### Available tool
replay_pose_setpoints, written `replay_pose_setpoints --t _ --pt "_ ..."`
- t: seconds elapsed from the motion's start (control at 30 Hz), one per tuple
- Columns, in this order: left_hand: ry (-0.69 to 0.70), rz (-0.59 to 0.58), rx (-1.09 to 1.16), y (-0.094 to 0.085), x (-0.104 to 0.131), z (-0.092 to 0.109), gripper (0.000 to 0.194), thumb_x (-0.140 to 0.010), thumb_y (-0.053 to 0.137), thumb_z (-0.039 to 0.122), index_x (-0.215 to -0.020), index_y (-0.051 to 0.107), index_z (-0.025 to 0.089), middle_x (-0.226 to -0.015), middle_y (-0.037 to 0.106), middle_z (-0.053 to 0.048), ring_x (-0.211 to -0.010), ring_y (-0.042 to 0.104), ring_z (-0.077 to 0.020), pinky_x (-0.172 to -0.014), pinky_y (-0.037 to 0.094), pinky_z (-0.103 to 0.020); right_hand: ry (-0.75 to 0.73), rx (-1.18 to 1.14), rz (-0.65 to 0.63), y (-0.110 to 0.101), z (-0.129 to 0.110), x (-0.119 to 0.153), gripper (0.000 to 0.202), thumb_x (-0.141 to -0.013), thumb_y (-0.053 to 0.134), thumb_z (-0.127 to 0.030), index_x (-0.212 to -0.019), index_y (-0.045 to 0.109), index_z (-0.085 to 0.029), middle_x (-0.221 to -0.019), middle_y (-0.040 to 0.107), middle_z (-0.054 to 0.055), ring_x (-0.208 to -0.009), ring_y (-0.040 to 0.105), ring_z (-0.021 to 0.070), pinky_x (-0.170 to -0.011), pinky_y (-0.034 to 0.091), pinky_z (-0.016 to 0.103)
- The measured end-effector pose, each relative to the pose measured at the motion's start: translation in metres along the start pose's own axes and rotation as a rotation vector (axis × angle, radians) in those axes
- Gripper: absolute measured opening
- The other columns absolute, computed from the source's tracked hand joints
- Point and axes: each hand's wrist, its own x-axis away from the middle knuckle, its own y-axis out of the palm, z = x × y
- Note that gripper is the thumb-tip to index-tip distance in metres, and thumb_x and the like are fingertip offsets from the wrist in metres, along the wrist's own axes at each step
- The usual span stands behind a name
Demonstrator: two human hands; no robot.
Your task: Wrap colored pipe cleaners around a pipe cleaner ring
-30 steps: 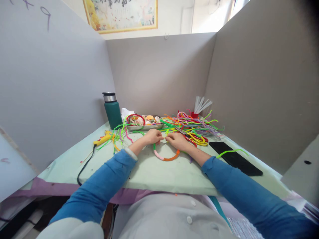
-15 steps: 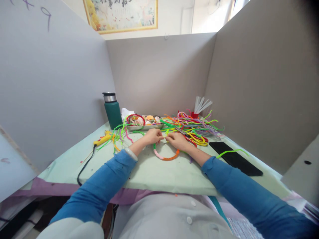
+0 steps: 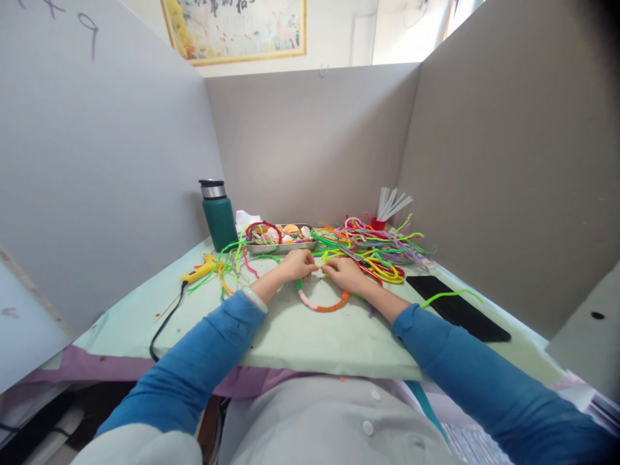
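Note:
A ring wrapped in coloured fuzzy stems, with green, pink and orange sections, lies on the pale green cloth in front of me. At its far side my left hand and my right hand pinch close together with their fingertips. A small yellowish piece shows between them. Both hands are closed on the far part of the ring, which the fingers partly hide. Behind my right hand are scissors and a loose pile of coloured stems.
A metal tray of shells stands behind the hands. At left are a green bottle and a yellow glue gun with a black cord. A black phone-like slab lies right, near a red cup of white sticks.

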Motion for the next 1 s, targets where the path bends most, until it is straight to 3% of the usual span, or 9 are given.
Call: replay_pose_setpoints --t 0.3,1.0 --pt "0.032 -0.004 -0.045 -0.0013 -0.0011 -0.002 0.023 -0.073 0.054 0.037 -0.07 0.056 0.014 -0.057 0.063 -0.001 -0.047 0.055 -0.0103 -0.047 0.037 -0.018 -0.007 0.003 -0.001 0.0012 0.0009 -0.0001 0.032 -0.083 0.041 -0.034 -0.065 0.06 -0.016 -0.061 0.059 0.002 -0.057 0.047 0.0109 -0.053 0.025 0.022" --pt "0.011 -0.005 -0.02 -0.0012 0.0 0.0002 0.024 -0.073 0.055 0.037 -0.076 0.057 0.014 -0.058 0.063 -0.001 -0.047 0.055 -0.0104 -0.049 0.04 -0.019 -0.004 0.013 -0.003 0.0009 0.0016 -0.0002 0.033 -0.084 0.04 -0.035 -0.066 0.062 -0.015 -0.063 0.06 0.002 -0.058 0.047 0.0112 -0.054 0.026 0.022"
